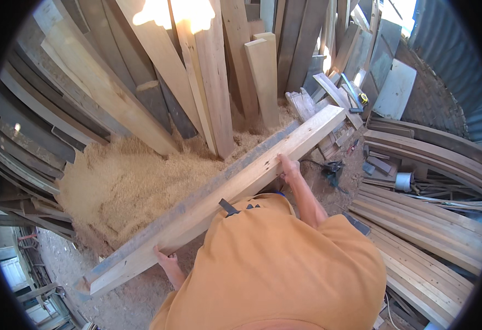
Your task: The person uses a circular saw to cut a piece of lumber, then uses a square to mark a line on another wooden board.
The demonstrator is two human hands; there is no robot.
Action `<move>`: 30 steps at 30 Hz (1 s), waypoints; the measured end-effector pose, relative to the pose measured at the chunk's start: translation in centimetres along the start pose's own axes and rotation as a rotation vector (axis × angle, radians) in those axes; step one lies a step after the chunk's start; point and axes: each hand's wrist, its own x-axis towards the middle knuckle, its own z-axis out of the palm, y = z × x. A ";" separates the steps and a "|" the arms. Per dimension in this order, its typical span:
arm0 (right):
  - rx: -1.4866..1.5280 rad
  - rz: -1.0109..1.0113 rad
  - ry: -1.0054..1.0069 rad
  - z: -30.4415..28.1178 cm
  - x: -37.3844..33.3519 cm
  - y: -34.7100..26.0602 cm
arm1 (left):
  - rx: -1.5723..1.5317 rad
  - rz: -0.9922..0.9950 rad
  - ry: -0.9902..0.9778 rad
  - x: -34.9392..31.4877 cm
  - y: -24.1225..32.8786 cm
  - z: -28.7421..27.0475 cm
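Observation:
A long, pale wooden beam (227, 190) runs diagonally in front of me, from the lower left up to the right, with a few dark knots on its face. Along its far side lies a grey, weathered edge (183, 206); whether that is a separate board beneath, I cannot tell. My left hand (167, 259) grips the beam's near side toward its lower-left end. Farther up, my right hand (289, 168) is closed on the near side, thumb on top and fingers partly hidden under it.
Sawdust (133, 184) is heaped beyond the beam. Tall planks (263, 77) lean along the back, and dark boards (26, 159) curve round the left. Stacked timber (417, 253) lies at right, near a white bucket (403, 181). A yellow tape measure (363, 99) sits at the far right.

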 end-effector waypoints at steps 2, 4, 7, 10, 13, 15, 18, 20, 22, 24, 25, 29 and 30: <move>-0.076 0.013 -0.025 0.4 -0.2 -0.3 | 0.004 -0.009 0.065 0.9 0.1 0.0; -0.111 -0.030 -0.008 1.1 -0.8 -1.2 | 0.011 -0.009 0.108 1.0 0.6 0.4; -0.183 -0.126 0.107 2.6 0.8 -0.7 | -0.059 0.031 0.102 1.6 0.0 1.3; 0.028 -0.219 0.079 3.4 3.1 0.3 | -0.215 0.154 0.056 4.5 -0.9 3.6; 0.019 -0.184 0.004 6.9 4.5 0.0 | -0.458 0.359 0.070 10.2 1.0 1.8; -0.013 -0.198 0.084 5.9 3.5 -1.0 | -0.431 0.301 0.099 8.4 -0.5 4.2; -0.175 -0.226 0.125 5.9 1.7 -2.1 | -0.385 0.282 0.196 5.9 -0.6 5.9; -0.199 -0.227 0.107 5.7 2.0 -2.0 | -0.343 0.279 0.258 4.7 -0.5 5.8; -0.089 -0.287 0.065 3.4 5.0 -1.1 | -0.286 0.254 0.270 3.0 -0.5 6.8; 0.033 -0.286 0.017 3.5 4.2 -0.4 | -0.356 0.227 0.260 1.0 -0.1 6.3; 0.081 -0.263 -0.002 3.0 3.7 -0.1 | -0.387 0.215 0.257 0.4 -0.2 5.5; 0.276 -0.198 -0.121 0.9 3.8 1.2 | -0.507 0.153 0.005 0.5 -1.3 1.9; 0.331 -0.188 -0.158 0.6 4.0 1.0 | -0.555 0.166 -0.058 0.3 -1.9 1.6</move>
